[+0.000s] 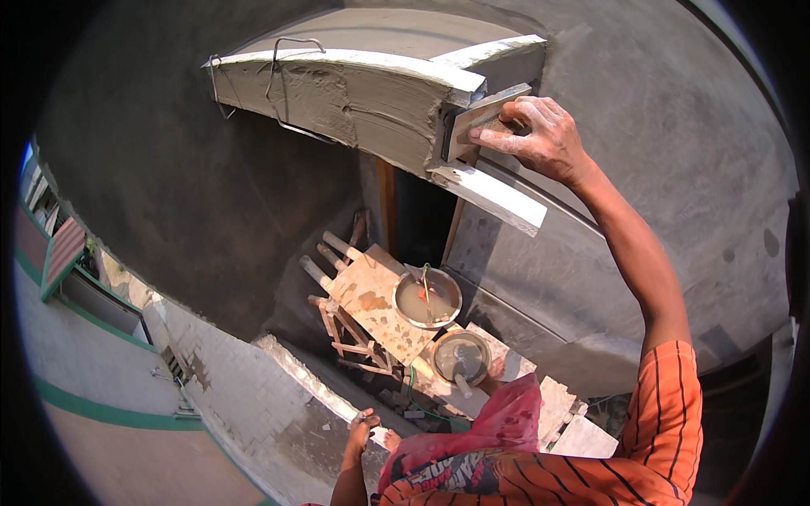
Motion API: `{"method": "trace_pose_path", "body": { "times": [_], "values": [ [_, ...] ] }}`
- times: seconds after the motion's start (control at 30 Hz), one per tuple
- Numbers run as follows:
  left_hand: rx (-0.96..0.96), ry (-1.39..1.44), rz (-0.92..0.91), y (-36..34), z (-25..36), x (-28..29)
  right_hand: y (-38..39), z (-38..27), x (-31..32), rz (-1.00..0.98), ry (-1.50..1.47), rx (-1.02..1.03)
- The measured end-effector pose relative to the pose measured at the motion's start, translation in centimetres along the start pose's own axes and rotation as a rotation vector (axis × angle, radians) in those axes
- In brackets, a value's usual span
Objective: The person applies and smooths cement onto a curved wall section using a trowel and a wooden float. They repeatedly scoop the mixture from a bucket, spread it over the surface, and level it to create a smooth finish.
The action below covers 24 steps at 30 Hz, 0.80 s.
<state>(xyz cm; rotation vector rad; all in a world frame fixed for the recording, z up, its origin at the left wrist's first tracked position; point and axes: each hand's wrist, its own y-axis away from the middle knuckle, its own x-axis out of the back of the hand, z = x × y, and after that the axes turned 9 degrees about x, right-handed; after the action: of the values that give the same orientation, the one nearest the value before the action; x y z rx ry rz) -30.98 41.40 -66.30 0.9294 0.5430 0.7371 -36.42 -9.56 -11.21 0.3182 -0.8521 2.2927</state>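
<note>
My right hand (pixel 544 142) is closed around the grip of a plastering float (pixel 462 137). The float's flat board stands on edge against the end of a grey plastered beam (pixel 380 105), just above a white batten (pixel 498 196). White strips (pixel 354 61) run along the beam's top edge, with bent metal rods (pixel 283 84) hooked over it. Low down, my left hand (pixel 363 427) hangs beside my body, fingers loosely curled and apart. I see nothing in it, though it is small in view.
Below stands a wooden scaffold platform (pixel 371 282) on rough timber legs. On it are a basin of cloudy water (pixel 428 299) and a bucket (pixel 461 358) with a pale handle sticking out. A low wall edge (pixel 308 384) runs at left; plastered walls (pixel 666 143) rise around me.
</note>
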Motion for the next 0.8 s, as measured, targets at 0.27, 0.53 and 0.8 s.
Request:
{"method": "trace_pose_path", "body": {
  "times": [0.27, 0.53, 0.8],
  "values": [
    [0.021, -0.018, 0.061, 0.8, -0.1, 0.6, 3.4, 1.1, 1.8, 0.026, 0.028, -0.103],
    [-0.036, -0.057, -0.021, -0.2, 2.0, -1.4, -1.5, -1.2, 1.5, 0.058, -0.085, -0.029],
    [-0.021, -0.021, 0.005, 0.1, 0.1, 0.0, 3.5, 3.7, 0.2, 0.032, 0.069, -0.151]
  ]
}}
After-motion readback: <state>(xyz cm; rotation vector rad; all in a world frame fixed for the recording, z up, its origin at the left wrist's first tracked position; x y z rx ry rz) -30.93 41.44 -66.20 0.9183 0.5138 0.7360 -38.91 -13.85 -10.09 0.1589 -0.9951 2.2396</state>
